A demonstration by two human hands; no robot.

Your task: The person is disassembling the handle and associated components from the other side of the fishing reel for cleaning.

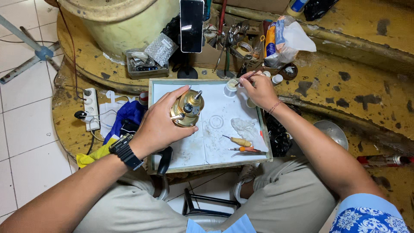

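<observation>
Left hand [157,125] clamped around gold fishing reel [186,108], held over white tray [202,151]. Right hand [258,89] pinched on thin brush [246,77], tip at small white pot [231,86] on tray's far edge. Two screwdrivers [241,145] and crumpled plastic [245,127] lie on tray, right side. Phone on stand [191,26] behind tray on worn yellow desk [345,86].

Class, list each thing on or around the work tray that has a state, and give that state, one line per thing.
Left hand: gripping the gold reel.
Gold reel: held above the tray, knob upward.
Right hand: holding a thin brush.
Thin brush: tip at the small white pot.
Small white pot: open.
Two screwdrivers: lying flat on the tray.
</observation>
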